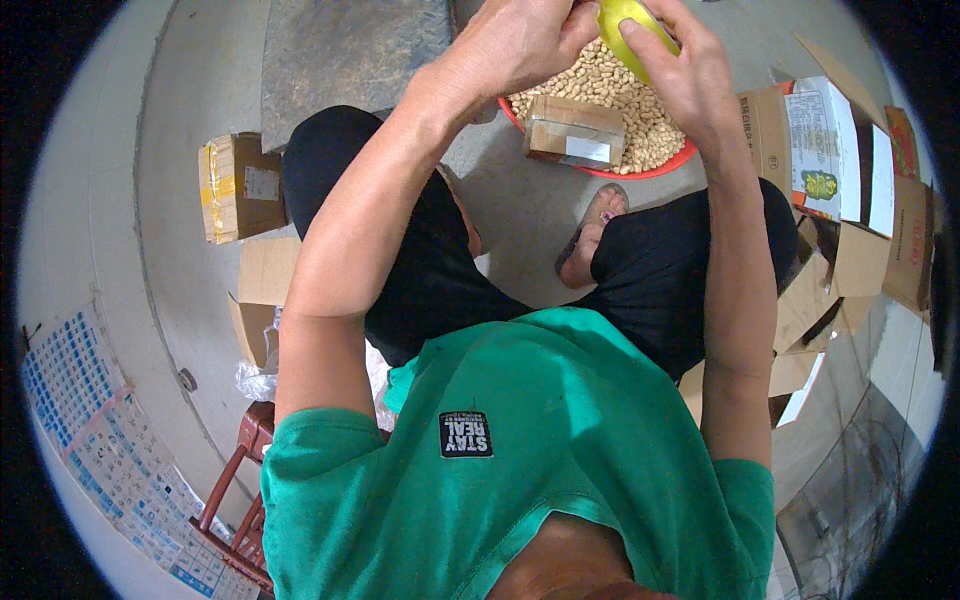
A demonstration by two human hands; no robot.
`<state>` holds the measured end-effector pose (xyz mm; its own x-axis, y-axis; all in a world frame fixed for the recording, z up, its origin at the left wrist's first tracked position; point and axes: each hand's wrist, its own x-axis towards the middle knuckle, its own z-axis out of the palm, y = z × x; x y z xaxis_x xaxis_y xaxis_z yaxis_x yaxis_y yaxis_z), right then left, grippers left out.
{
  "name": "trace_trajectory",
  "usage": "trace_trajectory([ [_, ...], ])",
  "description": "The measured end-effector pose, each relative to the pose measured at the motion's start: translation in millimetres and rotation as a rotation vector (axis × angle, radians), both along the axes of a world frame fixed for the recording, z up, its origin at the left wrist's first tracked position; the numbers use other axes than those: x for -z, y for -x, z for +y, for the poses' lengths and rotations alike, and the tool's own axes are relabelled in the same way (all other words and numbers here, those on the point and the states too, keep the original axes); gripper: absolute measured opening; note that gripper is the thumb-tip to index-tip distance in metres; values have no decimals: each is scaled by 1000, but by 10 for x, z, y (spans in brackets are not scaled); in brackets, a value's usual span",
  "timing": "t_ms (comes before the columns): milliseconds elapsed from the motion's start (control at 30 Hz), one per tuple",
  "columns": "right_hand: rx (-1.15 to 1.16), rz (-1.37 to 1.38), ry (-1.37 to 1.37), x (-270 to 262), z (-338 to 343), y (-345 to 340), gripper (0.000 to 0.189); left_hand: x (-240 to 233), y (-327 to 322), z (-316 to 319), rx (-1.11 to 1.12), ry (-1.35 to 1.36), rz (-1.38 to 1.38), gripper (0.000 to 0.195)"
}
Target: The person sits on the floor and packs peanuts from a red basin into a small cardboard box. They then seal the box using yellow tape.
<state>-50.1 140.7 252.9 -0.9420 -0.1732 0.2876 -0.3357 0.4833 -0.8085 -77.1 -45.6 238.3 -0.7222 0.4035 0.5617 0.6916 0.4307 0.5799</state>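
Near the top edge, my right hand (686, 64) grips a shiny yellow-green rounded object (634, 37), thumb across its face; its upper part is cut off, and its exact kind is unclear. My left hand (525, 41) is beside its left edge with curled fingers; whether it grips anything cannot be told. Beneath both hands is a red basin (660, 171) full of unshelled peanuts (649, 124). A small taped cardboard box (574, 127) with a white label rests on the peanuts at the basin's near side.
A dark stone-like slab (337, 60) lies at upper left, with a taped carton (244, 187) beside it. Open cardboard boxes (821, 150) crowd the right side. At lower left are clear plastic (256, 381) and a reddish-brown chair (236, 469). My feet are below the basin.
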Motion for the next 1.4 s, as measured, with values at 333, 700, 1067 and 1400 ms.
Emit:
trace_trajectory([
  [333,-106,-50,-30,-89,28,-45,34,-67,-66,-67,41,56,-123,14],
  [700,-106,35,-120,-16,110,-35,35,-17,-111,-26,139,-143,-354,11],
  [1067,-150,49,-198,-94,173,-57,27,-119,-130,-52,173,-149,-795,16],
  [1400,-90,-52,-252,-192,133,-115,25,-81,-22,-72,-131,-154,-435,20],
])
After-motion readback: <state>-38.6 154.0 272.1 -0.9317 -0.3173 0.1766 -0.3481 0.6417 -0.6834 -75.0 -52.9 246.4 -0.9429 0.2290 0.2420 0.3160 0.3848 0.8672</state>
